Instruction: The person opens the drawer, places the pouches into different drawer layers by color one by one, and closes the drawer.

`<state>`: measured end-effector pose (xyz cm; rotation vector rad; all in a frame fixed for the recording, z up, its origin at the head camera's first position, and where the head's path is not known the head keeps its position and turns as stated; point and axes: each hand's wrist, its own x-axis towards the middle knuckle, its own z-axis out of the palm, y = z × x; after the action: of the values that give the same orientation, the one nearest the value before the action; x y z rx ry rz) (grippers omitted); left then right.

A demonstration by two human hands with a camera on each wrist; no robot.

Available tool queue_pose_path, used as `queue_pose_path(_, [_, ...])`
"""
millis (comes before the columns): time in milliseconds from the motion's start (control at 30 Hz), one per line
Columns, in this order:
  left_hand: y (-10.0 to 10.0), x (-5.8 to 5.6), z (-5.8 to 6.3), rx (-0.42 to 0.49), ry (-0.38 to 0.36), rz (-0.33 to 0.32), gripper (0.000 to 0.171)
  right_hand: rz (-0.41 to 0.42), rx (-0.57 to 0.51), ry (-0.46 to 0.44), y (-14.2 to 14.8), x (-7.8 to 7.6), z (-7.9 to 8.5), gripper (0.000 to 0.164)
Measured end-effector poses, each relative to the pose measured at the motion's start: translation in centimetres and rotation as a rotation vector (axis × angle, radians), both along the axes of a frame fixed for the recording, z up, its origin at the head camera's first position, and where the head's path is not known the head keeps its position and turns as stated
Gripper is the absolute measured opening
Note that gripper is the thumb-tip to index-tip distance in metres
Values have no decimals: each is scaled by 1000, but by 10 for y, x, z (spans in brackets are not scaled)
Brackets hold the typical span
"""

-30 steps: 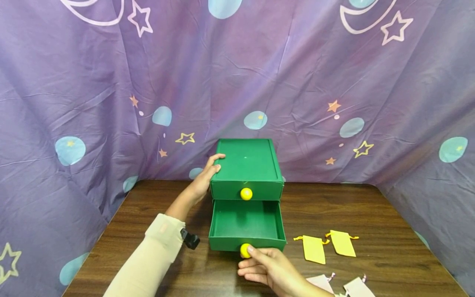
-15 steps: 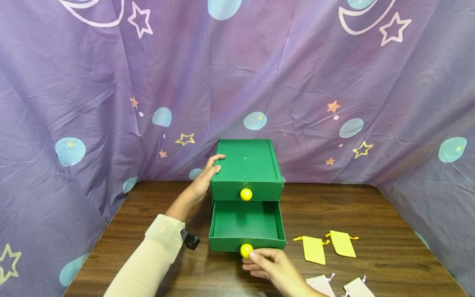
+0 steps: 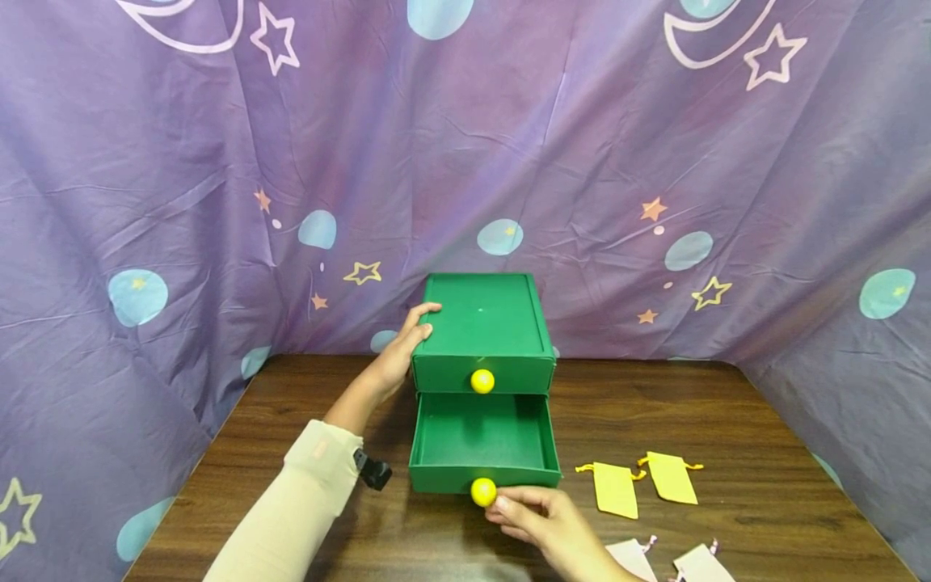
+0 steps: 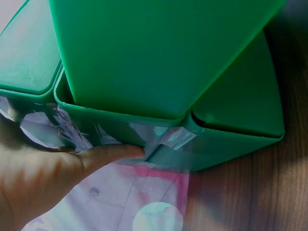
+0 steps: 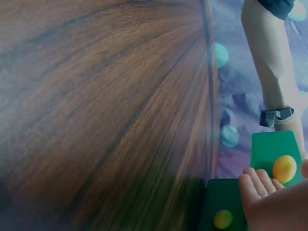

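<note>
In the head view a green two-drawer cabinet stands mid-table. Its lower drawer is pulled out, with nothing visible inside. My left hand rests against the cabinet's left side, fingertips at the top edge; in the left wrist view its thumb lies straight along the taped green wall. My right hand is just right of the lower drawer's round yellow knob, thumb tip close to it. In the right wrist view the fingers extend beside that knob. The upper drawer is closed and has another yellow knob.
To the right on the brown wooden table lie two yellow drawstring pouches. Nearer the front edge are two pale pink pouches, partly cut off by the frame. A purple patterned cloth hangs behind and around the table.
My right thumb and fingers have slipped off the lower knob toward the right. The drawer stays pulled out, and my left hand has not moved.
</note>
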<state>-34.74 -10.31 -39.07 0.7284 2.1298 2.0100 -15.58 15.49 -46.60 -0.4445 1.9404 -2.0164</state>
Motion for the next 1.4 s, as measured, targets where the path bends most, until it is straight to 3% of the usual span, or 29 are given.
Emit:
queue_pose_path(633, [0, 1, 2, -3, -19, 2, 50, -21, 53, 126, 20, 3, 3, 42])
queue_pose_path(900, [1, 2, 4, -11, 5, 7, 49, -44, 100, 105, 30, 3, 5, 41])
queue_pose_path(1400, [0, 1, 2, -10, -13, 5, 50, -127, 188, 165, 46, 10, 2, 33])
